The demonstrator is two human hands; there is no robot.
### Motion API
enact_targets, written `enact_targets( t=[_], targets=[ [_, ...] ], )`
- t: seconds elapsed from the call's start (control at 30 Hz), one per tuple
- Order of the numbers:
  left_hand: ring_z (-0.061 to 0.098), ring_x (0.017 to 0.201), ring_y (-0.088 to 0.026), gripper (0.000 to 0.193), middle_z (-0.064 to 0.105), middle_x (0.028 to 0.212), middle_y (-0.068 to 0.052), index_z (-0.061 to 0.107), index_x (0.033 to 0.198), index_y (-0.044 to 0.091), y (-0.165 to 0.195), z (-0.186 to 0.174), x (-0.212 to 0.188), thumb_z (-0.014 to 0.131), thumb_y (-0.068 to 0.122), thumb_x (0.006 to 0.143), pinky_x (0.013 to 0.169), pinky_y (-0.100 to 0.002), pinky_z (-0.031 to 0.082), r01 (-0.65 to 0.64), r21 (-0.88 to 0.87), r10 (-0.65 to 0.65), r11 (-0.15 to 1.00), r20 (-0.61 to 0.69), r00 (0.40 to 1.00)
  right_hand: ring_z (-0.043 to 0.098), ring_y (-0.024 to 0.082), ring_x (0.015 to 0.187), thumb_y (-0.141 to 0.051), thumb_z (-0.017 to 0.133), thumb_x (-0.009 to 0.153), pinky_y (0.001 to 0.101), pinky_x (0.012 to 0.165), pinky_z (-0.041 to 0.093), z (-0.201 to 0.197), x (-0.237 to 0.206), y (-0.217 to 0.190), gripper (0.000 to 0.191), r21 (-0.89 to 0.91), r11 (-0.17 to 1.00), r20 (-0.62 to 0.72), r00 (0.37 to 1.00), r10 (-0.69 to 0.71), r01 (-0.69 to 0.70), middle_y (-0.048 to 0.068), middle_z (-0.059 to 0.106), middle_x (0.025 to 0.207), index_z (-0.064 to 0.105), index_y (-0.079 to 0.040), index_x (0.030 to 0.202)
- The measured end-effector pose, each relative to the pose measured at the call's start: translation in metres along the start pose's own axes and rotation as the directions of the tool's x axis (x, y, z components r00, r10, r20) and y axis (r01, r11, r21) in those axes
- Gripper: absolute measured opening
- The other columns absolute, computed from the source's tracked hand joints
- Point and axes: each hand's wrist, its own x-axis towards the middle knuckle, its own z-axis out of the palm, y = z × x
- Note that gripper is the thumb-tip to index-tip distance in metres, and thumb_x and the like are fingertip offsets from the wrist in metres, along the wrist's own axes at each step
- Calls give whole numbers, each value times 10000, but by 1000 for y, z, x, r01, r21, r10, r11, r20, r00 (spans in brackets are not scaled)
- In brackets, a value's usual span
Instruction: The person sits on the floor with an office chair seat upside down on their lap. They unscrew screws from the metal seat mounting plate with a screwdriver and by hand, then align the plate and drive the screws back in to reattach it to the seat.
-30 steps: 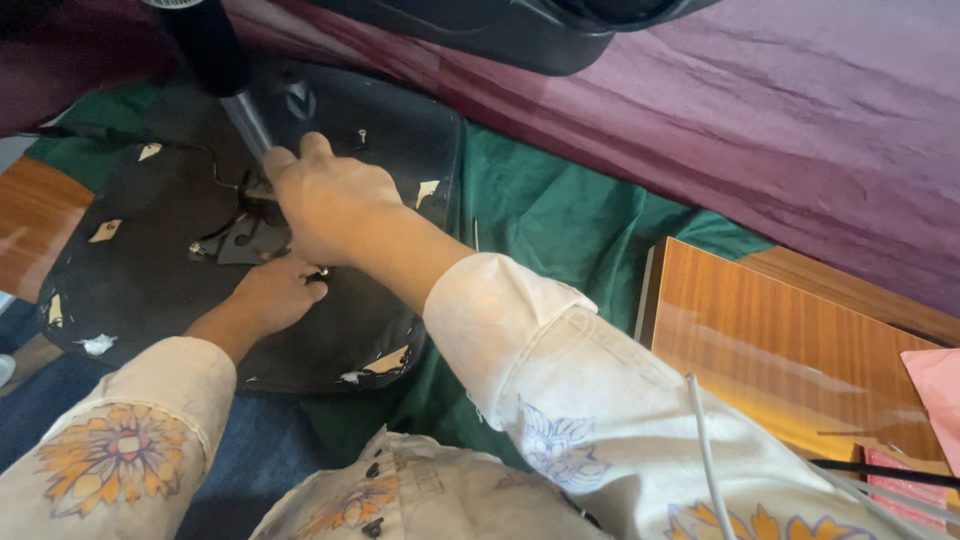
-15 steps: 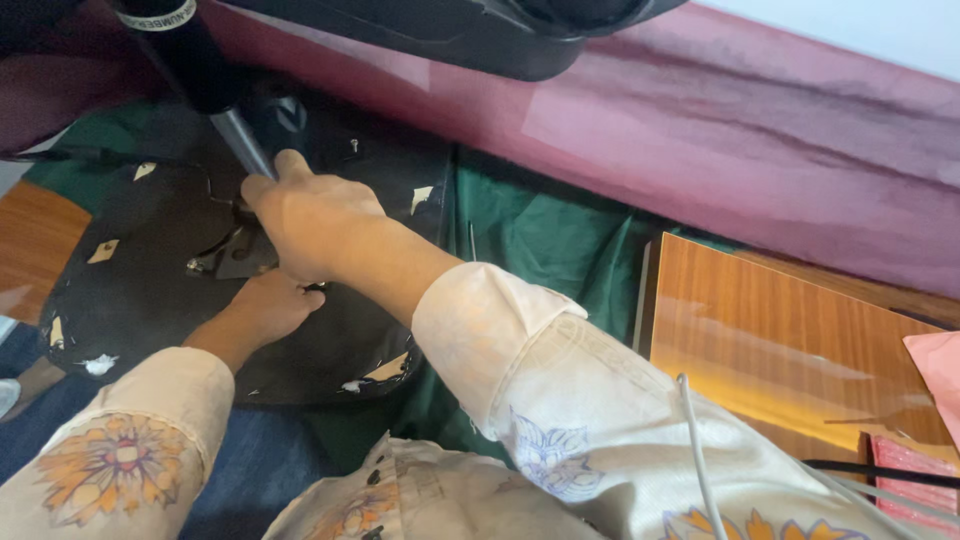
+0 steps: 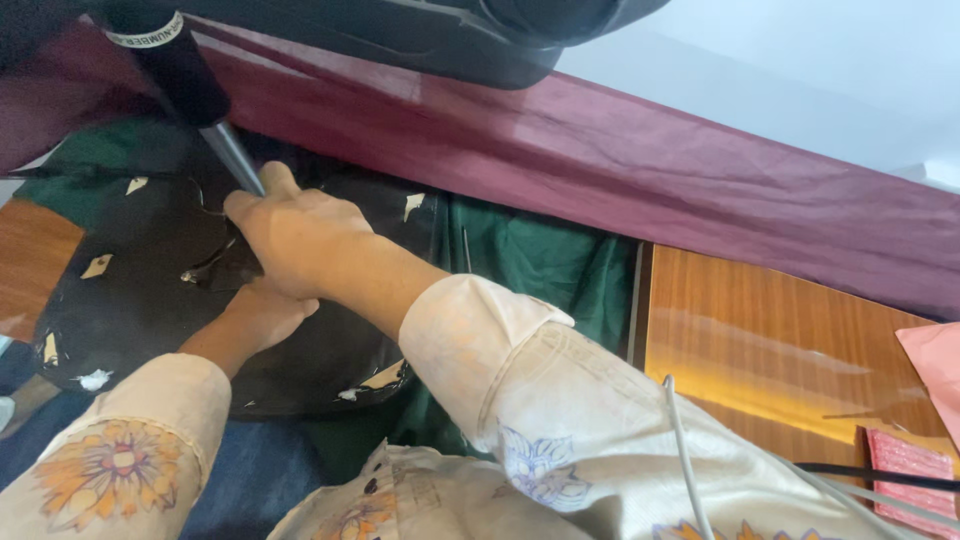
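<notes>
The right hand (image 3: 295, 240) is clenched around a metal rod (image 3: 238, 162) slanting up-left to its black handle (image 3: 170, 65), while the left hand (image 3: 262, 312), just beneath, presses flat on black material (image 3: 130, 300); whether it grips, I cannot tell.

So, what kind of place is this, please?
Probably a small repair or upholstery workshop. The right hand grips a metal shaft over a round black panel with torn patches, beside green cloth and a wooden board.
</notes>
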Motion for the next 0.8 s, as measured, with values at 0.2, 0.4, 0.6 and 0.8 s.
enact_targets(
  t=[0.2, 0.4, 0.6, 0.8],
  targets=[
    [669, 1212, -343, 375, 723, 1260, -189, 716, 1215, 66, 1, 4, -4, 575, 302, 960, 1031, -448, 510, -102, -94, 99, 990, -34, 995, 726, 370, 1020, -117, 820, 743, 478, 817, 616, 3, -1, 0, 614, -27, 999, -43, 999, -25, 23, 148, 525, 1288, 588, -223, 1302],
    [592, 1295, -363, 443, 635, 1383, -175, 654, 1334, 122, 14, -5, -21, 655, 270, 917, 1080, -444, 465, 63, -231, -63, 971, 8, 998, 719, 347, 1014, -112, 840, 677, 458, 796, 619, -3, -1, -3, 658, -69, 998, 11, 1000, -4, 5, 140, 518, 1266, 578, -168, 1278],
    [556, 1341, -368, 475, 600, 1433, -161, 601, 1400, 130, 21, -13, -32, 643, 262, 945, 1107, -466, 437, 137, -281, -121, 950, 74, 990, 723, 336, 1015, -96, 813, 719, 442, 807, 628, -10, -6, -5, 663, -1, 999, 26, 999, 41, -41, 132, 520, 1262, 559, -175, 1326],
    [605, 1307, -356, 446, 643, 1395, -163, 641, 1385, 151, 19, -11, -28, 627, 280, 959, 1109, -451, 464, 85, -182, -70, 980, 86, 994, 711, 332, 1017, -89, 805, 713, 440, 789, 621, -6, -1, -3, 651, -43, 999, 56, 998, -24, 26, 131, 491, 1290, 561, -208, 1305]
  ],
)
